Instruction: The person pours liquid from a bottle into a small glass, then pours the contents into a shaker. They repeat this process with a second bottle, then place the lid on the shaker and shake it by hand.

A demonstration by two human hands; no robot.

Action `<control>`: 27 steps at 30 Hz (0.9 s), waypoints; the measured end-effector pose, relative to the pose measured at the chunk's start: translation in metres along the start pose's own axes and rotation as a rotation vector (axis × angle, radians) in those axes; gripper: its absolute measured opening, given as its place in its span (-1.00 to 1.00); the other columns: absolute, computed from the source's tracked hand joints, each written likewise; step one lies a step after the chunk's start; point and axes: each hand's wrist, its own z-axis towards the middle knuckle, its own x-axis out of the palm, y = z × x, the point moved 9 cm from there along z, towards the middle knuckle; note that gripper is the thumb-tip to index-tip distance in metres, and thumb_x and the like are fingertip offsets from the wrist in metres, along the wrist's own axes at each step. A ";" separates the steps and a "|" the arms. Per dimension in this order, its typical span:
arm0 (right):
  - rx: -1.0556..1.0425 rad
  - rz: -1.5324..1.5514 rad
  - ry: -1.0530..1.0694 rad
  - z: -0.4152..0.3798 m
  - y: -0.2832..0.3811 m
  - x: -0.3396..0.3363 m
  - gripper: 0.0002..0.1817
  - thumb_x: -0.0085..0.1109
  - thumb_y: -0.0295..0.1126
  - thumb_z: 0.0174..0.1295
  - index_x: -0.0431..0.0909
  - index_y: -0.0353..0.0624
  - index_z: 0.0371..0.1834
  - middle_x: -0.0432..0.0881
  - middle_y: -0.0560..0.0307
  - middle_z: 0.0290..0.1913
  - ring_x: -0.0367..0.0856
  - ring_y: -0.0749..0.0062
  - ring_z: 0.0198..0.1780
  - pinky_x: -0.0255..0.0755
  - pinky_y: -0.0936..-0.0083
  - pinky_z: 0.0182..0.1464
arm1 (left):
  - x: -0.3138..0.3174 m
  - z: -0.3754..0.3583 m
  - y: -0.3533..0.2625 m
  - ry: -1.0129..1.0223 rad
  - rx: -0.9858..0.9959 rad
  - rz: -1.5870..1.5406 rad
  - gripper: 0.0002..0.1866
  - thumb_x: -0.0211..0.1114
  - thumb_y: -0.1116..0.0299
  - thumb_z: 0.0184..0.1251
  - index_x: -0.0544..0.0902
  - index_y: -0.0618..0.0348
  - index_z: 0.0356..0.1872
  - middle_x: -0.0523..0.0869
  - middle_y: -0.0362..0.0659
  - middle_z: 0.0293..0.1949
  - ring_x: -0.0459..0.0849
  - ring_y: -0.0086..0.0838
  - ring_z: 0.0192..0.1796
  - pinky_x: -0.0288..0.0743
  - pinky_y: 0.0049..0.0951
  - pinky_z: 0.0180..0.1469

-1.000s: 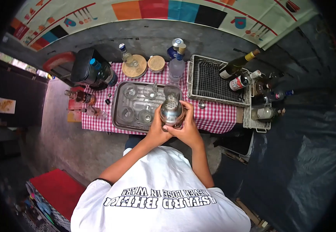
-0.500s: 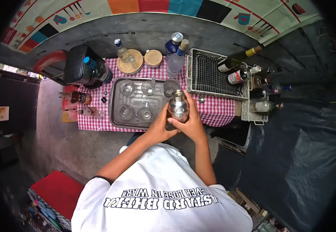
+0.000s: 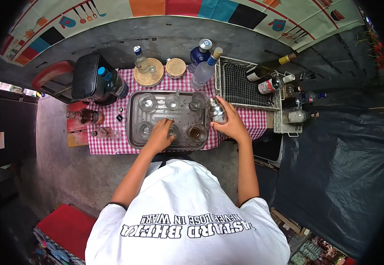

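Note:
My right hand (image 3: pixel 234 125) is wrapped around a shiny metal cocktail shaker (image 3: pixel 217 112), held tilted at the right edge of the dark tray (image 3: pixel 133 132). On the tray's near side, my left hand (image 3: pixel 158 137) has its fingers closed at a clear glass cup (image 3: pixel 173 131), partly covering it. Beside this cup, at the near right corner, a glass cup (image 3: pixel 198 133) contains brown liquid. Other glass cups stand on the tray, one at the near left (image 3: pixel 145 130) and several along the far row, including a middle one (image 3: pixel 173 102).
Behind the tray stand a frosted bottle (image 3: pixel 204 76), a blue bottle (image 3: pixel 198 57) and round wooden boards (image 3: pixel 148 78). A wire basket (image 3: pixel 245 99) with bottles is at the right. More bottles (image 3: pixel 90 117) stand left on the checked cloth (image 3: pixel 125 110).
Both hands held the shaker together before. My left hand has left it and moved left to a cup. My right hand has carried the shaker rightward, uncovering the cup of brown liquid.

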 end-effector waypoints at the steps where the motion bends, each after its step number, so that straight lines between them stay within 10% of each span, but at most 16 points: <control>1: 0.001 -0.002 -0.004 0.001 0.000 -0.001 0.05 0.56 -0.36 -0.09 0.22 0.08 0.57 0.44 -0.10 0.37 0.45 0.02 0.38 0.36 0.19 0.39 | 0.002 0.000 0.005 0.001 0.005 0.000 -0.37 0.42 0.37 0.19 0.46 0.30 0.30 0.53 0.09 0.18 0.48 -0.02 0.29 0.37 -0.11 0.34; 13: 0.074 -0.099 0.069 0.020 -0.010 0.000 0.04 0.56 -0.30 -0.12 0.25 0.12 0.55 0.53 -0.15 0.29 0.50 -0.09 0.31 0.40 0.17 0.34 | 0.024 0.006 0.026 0.136 -0.105 -0.019 -0.14 0.64 0.18 -0.03 0.45 0.29 0.31 0.44 0.08 0.21 0.43 0.02 0.31 0.39 -0.09 0.31; 27: 0.114 -0.185 0.139 0.038 -0.010 0.001 0.03 0.53 -0.24 -0.08 0.23 0.12 0.57 0.53 -0.21 0.29 0.54 -0.11 0.29 0.42 0.19 0.32 | 0.038 0.007 0.035 0.207 -0.026 -0.006 -0.09 0.64 0.44 -0.10 0.40 0.21 0.38 0.39 0.08 0.28 0.36 0.03 0.37 0.38 -0.12 0.38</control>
